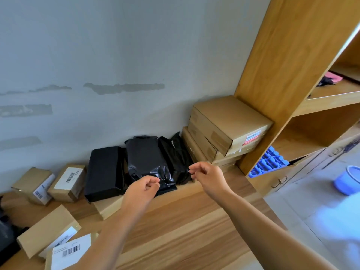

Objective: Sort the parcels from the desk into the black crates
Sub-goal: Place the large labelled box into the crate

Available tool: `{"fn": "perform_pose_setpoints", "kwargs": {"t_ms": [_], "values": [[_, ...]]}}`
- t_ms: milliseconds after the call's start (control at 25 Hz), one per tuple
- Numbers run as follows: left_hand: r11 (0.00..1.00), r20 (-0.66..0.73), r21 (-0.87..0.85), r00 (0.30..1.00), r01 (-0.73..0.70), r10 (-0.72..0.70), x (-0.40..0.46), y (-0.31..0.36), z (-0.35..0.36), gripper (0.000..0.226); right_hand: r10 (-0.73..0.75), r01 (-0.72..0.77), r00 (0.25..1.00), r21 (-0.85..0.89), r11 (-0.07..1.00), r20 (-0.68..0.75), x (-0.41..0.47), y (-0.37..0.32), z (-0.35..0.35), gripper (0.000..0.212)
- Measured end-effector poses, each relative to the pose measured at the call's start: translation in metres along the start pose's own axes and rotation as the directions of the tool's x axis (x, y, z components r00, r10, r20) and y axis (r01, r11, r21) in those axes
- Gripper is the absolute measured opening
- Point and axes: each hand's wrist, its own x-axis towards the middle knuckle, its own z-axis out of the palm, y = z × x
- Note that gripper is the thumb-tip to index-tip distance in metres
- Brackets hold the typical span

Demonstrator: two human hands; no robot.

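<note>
Both hands (145,187) (204,173) loosely curled, near black parcels (145,156), wooden desk (185,221)

Cut off by the left edge – a dark object (7,236) on the desk, kind unclear. Half hidden behind the shelf unit (276,65) – a blue tray (267,162). Blurred past reading – the labels on the cardboard boxes (67,179). Smeared at the right edge – a pale blue patch (342,217).

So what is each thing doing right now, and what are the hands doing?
Left hand: fingers loosely curled, holding nothing, just in front of the shiny black bag.
Right hand: fingers loosely curled, holding nothing.
Shiny black bag: closed, lying against the wall.
Black box: closed, leaning back.
Stack of cardboard boxes: closed, piled unevenly.
Blue bucket: upright on the floor.
</note>
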Motion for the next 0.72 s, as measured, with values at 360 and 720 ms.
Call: {"fn": "perform_pose_setpoints", "kwargs": {"t_ms": [360, 720], "values": [[0.994, 0.119, -0.033, 0.987, -0.102, 0.105, 0.053, 0.104, 0.104, 0.028, -0.139, 0.133, 0.94, -0.041, 0.99, -0.31, 0.045, 0.022, -0.1, 0.04], [0.844, 0.162, -0.409, 0.938, 0.347, -0.308, 0.107, 0.178, 0.203, 0.083, -0.139, 0.133, 0.928, -0.04, 0.99, -0.346, 0.094, 0.077, -0.192, 0.045]]}}
